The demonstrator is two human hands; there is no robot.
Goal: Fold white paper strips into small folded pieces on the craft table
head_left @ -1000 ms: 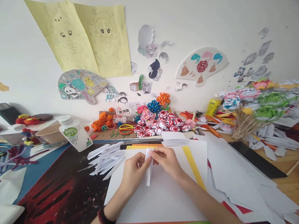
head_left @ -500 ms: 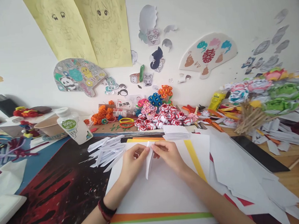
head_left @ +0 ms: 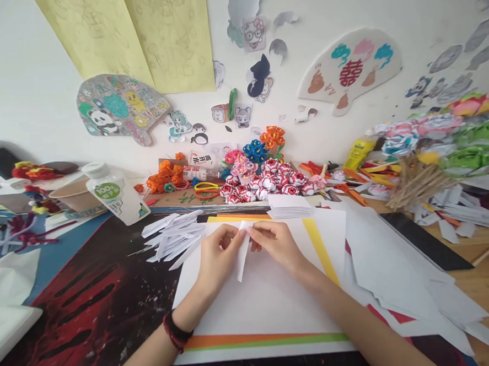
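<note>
Head view: folded paper strip (head_left: 242,250) between both hands, tip toward wearer.

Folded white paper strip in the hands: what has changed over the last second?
Little. Both hands, left hand and right hand, still pinch the top of the folded white paper strip; nothing taken up or let go. The view tilted down. The pile of folded white strips stays put.
</note>
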